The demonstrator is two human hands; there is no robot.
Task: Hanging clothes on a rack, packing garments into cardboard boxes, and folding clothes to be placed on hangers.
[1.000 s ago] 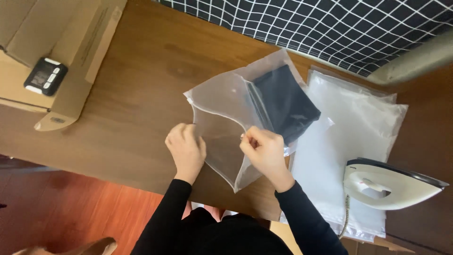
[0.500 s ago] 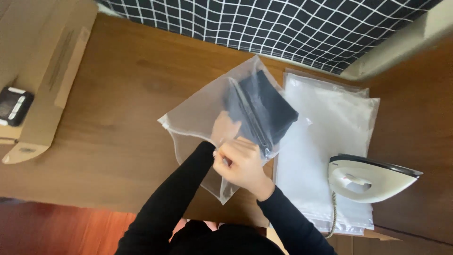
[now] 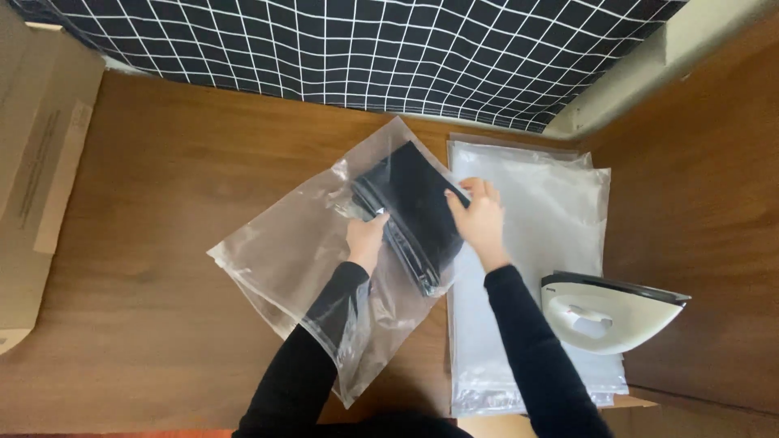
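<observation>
While my left hand [image 3: 367, 235] is reaching inside the clear bag [image 3: 284, 259] gripping the folded dark garment [image 3: 414, 207], my right hand [image 3: 479, 217] is pressing it (fingers spread) from outside.

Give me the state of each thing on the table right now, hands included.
clear plastic bag: open, lying flat, left forearm inside
dark folded garment: folded, inside the bag
left hand: inside the bag, against the garment
right hand: outside, pressing bag and garment
stack of empty bags: flat
iron: resting on the stack's edge
</observation>
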